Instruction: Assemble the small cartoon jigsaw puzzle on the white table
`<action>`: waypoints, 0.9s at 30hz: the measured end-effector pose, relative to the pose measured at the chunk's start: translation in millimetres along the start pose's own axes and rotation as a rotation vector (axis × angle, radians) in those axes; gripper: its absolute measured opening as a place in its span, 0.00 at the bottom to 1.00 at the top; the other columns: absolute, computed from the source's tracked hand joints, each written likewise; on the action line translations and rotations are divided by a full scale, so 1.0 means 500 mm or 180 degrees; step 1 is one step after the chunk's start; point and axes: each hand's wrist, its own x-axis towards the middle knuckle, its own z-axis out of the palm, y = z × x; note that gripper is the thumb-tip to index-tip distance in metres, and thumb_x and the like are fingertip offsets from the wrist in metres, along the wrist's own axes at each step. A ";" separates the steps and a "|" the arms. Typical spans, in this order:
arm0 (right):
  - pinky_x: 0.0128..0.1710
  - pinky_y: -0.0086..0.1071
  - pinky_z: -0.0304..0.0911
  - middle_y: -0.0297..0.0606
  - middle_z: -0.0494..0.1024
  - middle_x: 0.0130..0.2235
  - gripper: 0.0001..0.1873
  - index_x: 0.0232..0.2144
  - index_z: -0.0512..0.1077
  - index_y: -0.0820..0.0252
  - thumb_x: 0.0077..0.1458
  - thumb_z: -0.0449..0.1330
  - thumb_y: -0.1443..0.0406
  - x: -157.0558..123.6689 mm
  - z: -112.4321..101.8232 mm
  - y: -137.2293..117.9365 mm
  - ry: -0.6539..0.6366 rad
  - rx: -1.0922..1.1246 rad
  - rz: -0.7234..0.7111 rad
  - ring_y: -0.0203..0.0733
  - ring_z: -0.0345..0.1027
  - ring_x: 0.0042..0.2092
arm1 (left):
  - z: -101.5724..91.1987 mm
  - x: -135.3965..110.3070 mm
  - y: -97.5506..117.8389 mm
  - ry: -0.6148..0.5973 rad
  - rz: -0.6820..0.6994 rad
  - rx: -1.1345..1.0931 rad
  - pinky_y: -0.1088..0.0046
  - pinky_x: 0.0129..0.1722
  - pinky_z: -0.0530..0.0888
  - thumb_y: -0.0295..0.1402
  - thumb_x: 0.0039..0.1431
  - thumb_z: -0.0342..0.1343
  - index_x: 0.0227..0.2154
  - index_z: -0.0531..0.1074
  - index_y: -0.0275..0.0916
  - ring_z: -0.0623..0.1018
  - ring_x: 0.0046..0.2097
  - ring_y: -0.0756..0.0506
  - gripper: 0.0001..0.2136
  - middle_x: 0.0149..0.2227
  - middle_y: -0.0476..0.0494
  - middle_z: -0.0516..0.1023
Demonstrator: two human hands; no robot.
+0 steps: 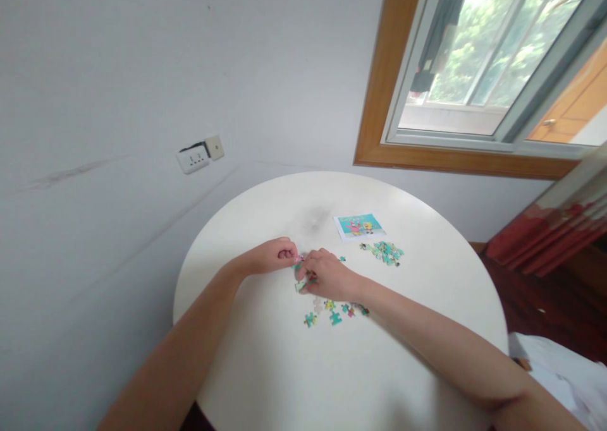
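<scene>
I find my left hand [275,255] with its fingers curled together beside a pink puzzle piece [300,258]; I cannot tell whether they grip it. My right hand [328,275] stands just beside it, fingers bent down over a pale green piece [300,286]; whether they close on that piece is hidden from me. Both hands work around the middle of the round table [256,361]. By my judgement, progress is at an early stage: the loose pieces [336,318] between my right hand and the near edge show no clear joins, and any join under my fingers is covered. The heap [387,253] toward the right edge lies overlapping and unsorted, so most pieces appear left to place. A picture card [359,226] lies beyond the heap, toward the far edge. The tabletop is white, with a dark smudge [315,218] left of the card. Beyond the far edge stands a pale, scuffed wall [142,71] bearing a socket [193,160]; a wood-framed window [455,115] is set to the right, with a red and pale curtain [550,229] above a dark red floor [512,292].
</scene>
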 end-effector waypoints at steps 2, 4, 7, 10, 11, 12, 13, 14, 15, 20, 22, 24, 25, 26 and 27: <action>0.46 0.34 0.57 0.36 0.75 0.37 0.11 0.34 0.76 0.58 0.45 0.70 0.66 0.001 0.001 0.001 0.0049 0.0031 -0.0045 0.41 0.66 0.42 | 0.000 0.000 -0.002 -0.0015 -0.0003 0.0013 0.74 0.33 0.66 0.52 0.57 0.51 0.31 0.72 0.36 0.69 0.33 0.48 0.21 0.31 0.47 0.68; 0.44 0.32 0.57 0.35 0.75 0.34 0.10 0.32 0.76 0.58 0.44 0.69 0.67 0.000 0.003 0.001 0.0079 0.0070 -0.0088 0.40 0.66 0.40 | 0.000 0.000 -0.002 -0.0024 -0.0019 0.0024 0.74 0.33 0.67 0.52 0.57 0.51 0.31 0.72 0.36 0.69 0.34 0.47 0.21 0.31 0.46 0.68; 0.39 0.28 0.58 0.32 0.75 0.30 0.07 0.30 0.75 0.58 0.45 0.68 0.69 -0.004 0.007 -0.004 0.0083 0.0196 -0.0089 0.37 0.66 0.37 | -0.001 0.000 0.002 -0.0003 -0.0052 0.0050 0.73 0.34 0.67 0.51 0.56 0.50 0.32 0.73 0.36 0.70 0.34 0.47 0.21 0.31 0.46 0.69; 0.35 0.25 0.57 0.30 0.74 0.29 0.07 0.30 0.74 0.59 0.46 0.66 0.71 -0.006 0.010 -0.011 0.0060 0.0419 -0.0068 0.34 0.65 0.34 | -0.002 -0.001 0.007 -0.0024 -0.0089 0.0065 0.74 0.34 0.67 0.50 0.57 0.50 0.32 0.72 0.36 0.70 0.34 0.47 0.20 0.31 0.46 0.70; 0.34 0.25 0.57 0.30 0.75 0.30 0.08 0.32 0.74 0.59 0.46 0.66 0.71 -0.006 0.008 -0.010 0.0039 0.0524 -0.0033 0.33 0.65 0.33 | -0.003 -0.001 0.007 -0.0031 -0.0094 0.0073 0.74 0.34 0.67 0.50 0.56 0.50 0.32 0.72 0.36 0.70 0.33 0.47 0.20 0.31 0.46 0.70; 0.33 0.24 0.57 0.30 0.75 0.30 0.09 0.33 0.75 0.59 0.46 0.66 0.72 -0.006 0.003 -0.007 0.0026 0.0638 0.0023 0.32 0.65 0.32 | -0.003 -0.001 0.007 -0.0036 -0.0087 0.0085 0.74 0.33 0.67 0.50 0.56 0.50 0.32 0.72 0.36 0.69 0.33 0.47 0.20 0.31 0.46 0.70; 0.33 0.24 0.58 0.30 0.75 0.30 0.10 0.34 0.75 0.59 0.46 0.66 0.72 -0.006 -0.007 0.001 0.0022 0.0748 0.0105 0.32 0.65 0.31 | -0.003 -0.001 0.007 -0.0036 -0.0075 0.0099 0.75 0.33 0.67 0.50 0.56 0.50 0.32 0.73 0.36 0.69 0.33 0.47 0.19 0.31 0.46 0.70; 0.33 0.24 0.58 0.30 0.76 0.30 0.10 0.34 0.76 0.59 0.46 0.65 0.72 -0.006 -0.021 0.012 0.0031 0.0847 0.0209 0.31 0.66 0.31 | -0.003 -0.001 0.006 -0.0033 -0.0061 0.0113 0.75 0.34 0.67 0.49 0.56 0.50 0.32 0.73 0.36 0.69 0.34 0.47 0.19 0.31 0.46 0.69; 0.33 0.24 0.58 0.30 0.77 0.30 0.09 0.33 0.77 0.59 0.47 0.64 0.72 -0.007 -0.039 0.029 0.0102 0.0907 0.0318 0.31 0.67 0.31 | -0.003 -0.001 0.005 -0.0032 -0.0054 0.0121 0.75 0.34 0.67 0.49 0.56 0.51 0.32 0.73 0.36 0.70 0.34 0.47 0.19 0.32 0.46 0.70; 0.32 0.26 0.60 0.34 0.79 0.27 0.04 0.26 0.77 0.61 0.49 0.61 0.70 -0.034 -0.157 0.154 0.0474 0.0462 0.1121 0.35 0.70 0.30 | 0.000 -0.001 -0.003 -0.0040 -0.0017 0.0063 0.74 0.34 0.66 0.48 0.57 0.51 0.33 0.73 0.36 0.70 0.34 0.47 0.18 0.33 0.45 0.71; 0.31 0.27 0.60 0.36 0.80 0.29 0.03 0.28 0.78 0.61 0.49 0.62 0.68 -0.055 -0.190 0.204 0.0671 0.0227 0.1451 0.37 0.71 0.31 | 0.001 -0.001 -0.004 -0.0042 -0.0013 0.0038 0.75 0.34 0.66 0.47 0.57 0.51 0.32 0.73 0.36 0.70 0.34 0.47 0.17 0.33 0.45 0.71; 0.30 0.28 0.61 0.38 0.80 0.28 0.04 0.28 0.78 0.61 0.49 0.62 0.68 -0.074 -0.204 0.241 0.0601 0.0001 0.1618 0.39 0.72 0.31 | 0.001 -0.001 -0.005 -0.0034 -0.0052 0.0022 0.75 0.34 0.66 0.47 0.57 0.52 0.32 0.73 0.36 0.70 0.34 0.47 0.17 0.33 0.45 0.71; 0.29 0.28 0.61 0.39 0.80 0.28 0.04 0.27 0.78 0.62 0.49 0.62 0.68 -0.082 -0.205 0.255 0.0580 -0.0040 0.1651 0.39 0.72 0.30 | 0.001 -0.001 -0.005 -0.0035 -0.0051 0.0024 0.75 0.34 0.66 0.47 0.57 0.51 0.31 0.73 0.36 0.70 0.34 0.47 0.17 0.33 0.45 0.71; 0.29 0.29 0.61 0.39 0.80 0.28 0.04 0.27 0.78 0.62 0.49 0.61 0.69 -0.089 -0.203 0.265 0.0546 -0.0085 0.1673 0.40 0.72 0.30 | 0.001 0.000 -0.006 -0.0039 -0.0030 0.0034 0.75 0.34 0.66 0.48 0.57 0.51 0.31 0.73 0.36 0.70 0.34 0.48 0.17 0.34 0.45 0.71; 0.29 0.29 0.61 0.39 0.80 0.27 0.04 0.27 0.78 0.62 0.49 0.62 0.69 -0.094 -0.200 0.273 0.0522 -0.0126 0.1690 0.40 0.72 0.30 | 0.001 0.000 -0.007 -0.0042 0.0001 0.0048 0.75 0.34 0.66 0.48 0.58 0.51 0.32 0.73 0.36 0.70 0.34 0.48 0.18 0.34 0.45 0.71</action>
